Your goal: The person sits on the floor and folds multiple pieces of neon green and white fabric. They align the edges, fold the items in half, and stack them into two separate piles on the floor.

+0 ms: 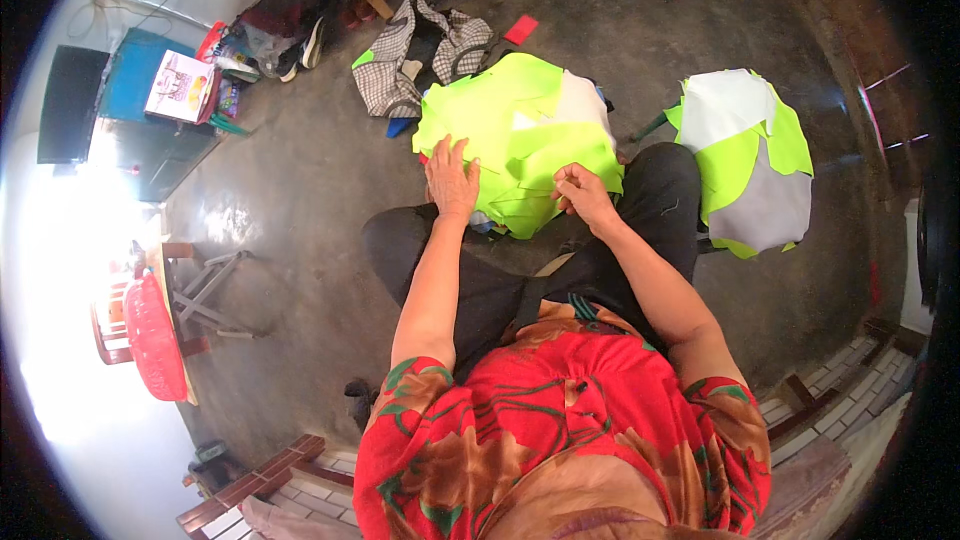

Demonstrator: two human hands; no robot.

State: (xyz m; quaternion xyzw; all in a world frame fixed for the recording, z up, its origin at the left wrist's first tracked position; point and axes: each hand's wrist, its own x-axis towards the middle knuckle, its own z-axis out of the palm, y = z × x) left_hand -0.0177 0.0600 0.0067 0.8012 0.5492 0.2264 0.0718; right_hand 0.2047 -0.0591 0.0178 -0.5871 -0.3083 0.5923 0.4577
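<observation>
A pile of neon yellow-green fabric pieces (500, 105) lies in front of my knees, with a white piece (578, 105) at its far right. My left hand (452, 180) rests flat on the pile's near left side, fingers spread, gripping nothing. Over the near right part of the pile, my right hand (585, 195) has its fingers curled in toward the thumb. Whatever it may pinch is too small to make out. The support under the pile is mostly hidden by the cloth.
To the right stands another heap with grey fabric (775, 195), neon and white pieces. A checked cloth bundle (395, 65) lies beyond the pile, near a red scrap (520, 30) on the floor. Left are a blue cabinet (150, 60) and a red cushion-like thing (153, 335).
</observation>
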